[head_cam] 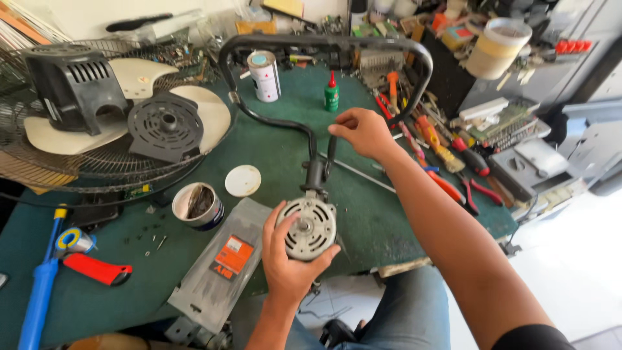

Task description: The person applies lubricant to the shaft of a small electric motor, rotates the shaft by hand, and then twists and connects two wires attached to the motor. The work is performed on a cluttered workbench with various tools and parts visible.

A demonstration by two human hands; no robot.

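- One fan motor (311, 228) sits at the near edge of the bench (363, 214), round vented face up, joined to one black curved bracket (324, 45) that loops toward the far edge.
- Left hand (285, 262): palm under the motor, fingers clamped around its housing, thumb on the left rim.
- Right hand (363, 133): forearm reaches in from the near right corner; fingertips pinched together on a thin dark tool (332, 155) pointing down at the bracket's neck above the motor.
- One fan guard (78, 168) lies at the left edge, carrying cream blades, one black disc (163, 126) and one black motor cover (74, 81).
- One open tin (197, 205) and one white lid (243, 180) stand left of the motor.
- One grey flat pack (220, 266) with an orange rectangular label lies at the near edge, beside the left hand.
- One white can (265, 74) with a blue top and one green bottle (332, 94) with a red cap stand near the far edge.
- One blue screwdriver (42, 285) lies at the near left corner.
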